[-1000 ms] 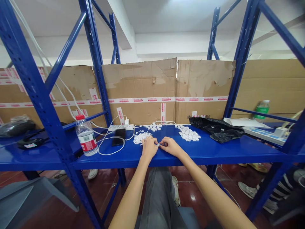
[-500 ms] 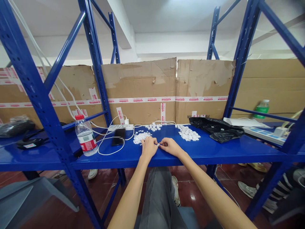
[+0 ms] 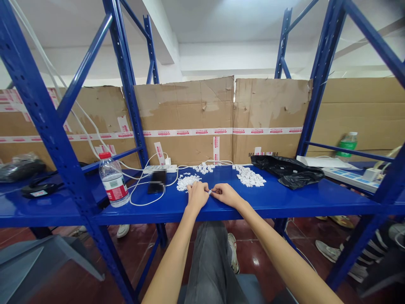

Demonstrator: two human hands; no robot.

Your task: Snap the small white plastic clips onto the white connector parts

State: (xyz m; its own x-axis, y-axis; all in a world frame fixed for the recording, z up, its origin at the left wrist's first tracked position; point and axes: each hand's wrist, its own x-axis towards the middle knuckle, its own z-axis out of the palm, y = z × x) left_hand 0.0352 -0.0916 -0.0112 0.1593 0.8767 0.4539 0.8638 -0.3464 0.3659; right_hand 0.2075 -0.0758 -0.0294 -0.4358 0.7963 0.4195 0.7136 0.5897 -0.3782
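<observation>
Over the blue shelf top (image 3: 221, 209), both hands meet at a small white plastic piece (image 3: 209, 192), too small to name more exactly. My left hand (image 3: 198, 194) pinches it from the left with closed fingers. From the right, the thumb and fingers of my right hand (image 3: 226, 195) close on the same piece. Just behind my left hand lies a pile of tiny white parts (image 3: 186, 182). Larger white pieces form a heap (image 3: 251, 176) beyond my right hand, and a smaller cluster of white pieces (image 3: 204, 168) sits at the back between them.
A water bottle (image 3: 114, 181) with a red cap stands at left. Near it lie a dark phone (image 3: 157, 181), white cables and a power strip (image 3: 169, 169). A black plastic bag (image 3: 294, 173) spreads at right. Cardboard (image 3: 190, 109) walls the back; blue posts (image 3: 126, 80) rise on both sides.
</observation>
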